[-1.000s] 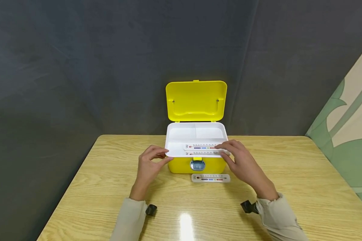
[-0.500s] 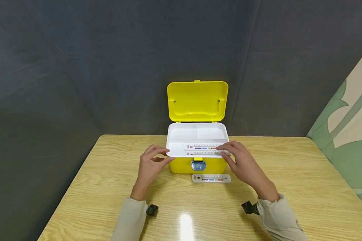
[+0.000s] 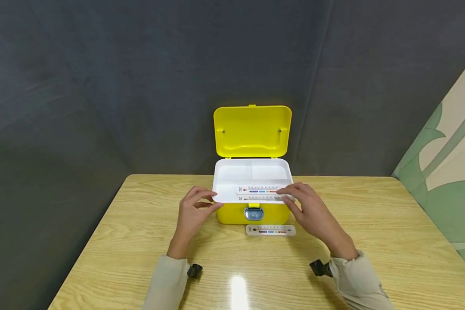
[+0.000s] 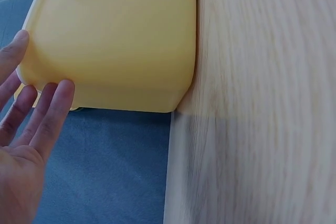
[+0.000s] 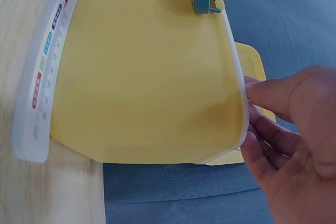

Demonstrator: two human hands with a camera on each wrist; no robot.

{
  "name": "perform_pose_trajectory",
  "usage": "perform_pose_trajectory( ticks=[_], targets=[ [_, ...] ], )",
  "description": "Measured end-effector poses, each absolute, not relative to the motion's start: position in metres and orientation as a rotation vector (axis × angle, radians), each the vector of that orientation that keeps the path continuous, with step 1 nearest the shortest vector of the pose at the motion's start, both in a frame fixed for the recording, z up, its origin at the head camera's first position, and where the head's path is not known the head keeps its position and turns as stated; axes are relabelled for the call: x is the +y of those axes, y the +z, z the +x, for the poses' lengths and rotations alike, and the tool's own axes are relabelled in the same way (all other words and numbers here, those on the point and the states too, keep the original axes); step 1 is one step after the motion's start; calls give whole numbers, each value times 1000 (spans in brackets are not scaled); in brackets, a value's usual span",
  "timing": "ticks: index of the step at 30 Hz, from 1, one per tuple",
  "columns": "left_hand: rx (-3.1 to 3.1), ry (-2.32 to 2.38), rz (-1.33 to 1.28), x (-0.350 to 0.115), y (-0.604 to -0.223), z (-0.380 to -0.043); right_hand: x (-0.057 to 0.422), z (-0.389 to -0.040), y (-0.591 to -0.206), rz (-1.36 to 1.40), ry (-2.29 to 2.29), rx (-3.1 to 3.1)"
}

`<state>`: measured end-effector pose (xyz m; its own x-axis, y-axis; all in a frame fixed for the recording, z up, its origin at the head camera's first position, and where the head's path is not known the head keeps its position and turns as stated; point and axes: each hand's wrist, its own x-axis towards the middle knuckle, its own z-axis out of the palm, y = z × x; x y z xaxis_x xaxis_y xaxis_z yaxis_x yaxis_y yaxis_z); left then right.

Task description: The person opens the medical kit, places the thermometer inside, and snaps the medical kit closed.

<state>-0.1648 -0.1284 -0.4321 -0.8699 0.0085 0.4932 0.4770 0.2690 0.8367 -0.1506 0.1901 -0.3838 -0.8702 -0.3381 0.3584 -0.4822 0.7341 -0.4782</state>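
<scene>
A white divided tray (image 3: 232, 171) sits in the top of a yellow case (image 3: 232, 214), whose lid (image 3: 253, 125) stands raised behind. My left hand (image 3: 191, 215) holds the tray's left front corner between thumb and fingers. In the tray's front compartment lie two white thermometers: a rear thermometer (image 3: 253, 190) with coloured bars and a front thermometer (image 3: 252, 198) partly hidden by the rim. My right hand (image 3: 311, 211) has thumb and index finger on their right ends, which it hides, in a pinch. Its other fingers are at the front right corner in the right wrist view.
A third thermometer (image 3: 271, 230) lies on the wooden table (image 3: 139, 249) before the case. The blue-grey latch (image 3: 253, 213) is on the case front. A dark cloth (image 3: 100, 107) rises behind the table, and a green and beige printed panel (image 3: 445, 172) leans at the right.
</scene>
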Motion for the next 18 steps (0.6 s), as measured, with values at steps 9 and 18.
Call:
perform_pose_trajectory(
  ticks=[9, 18],
  targets=[
    [-2181, -1669, -407, -123, -410, -153, 197, -144, -385, 710, 907, -2596],
    [-2192, -1672, -404, -129, -427, -164, 204, -130, -391, 838, 878, -2608]
  ],
)
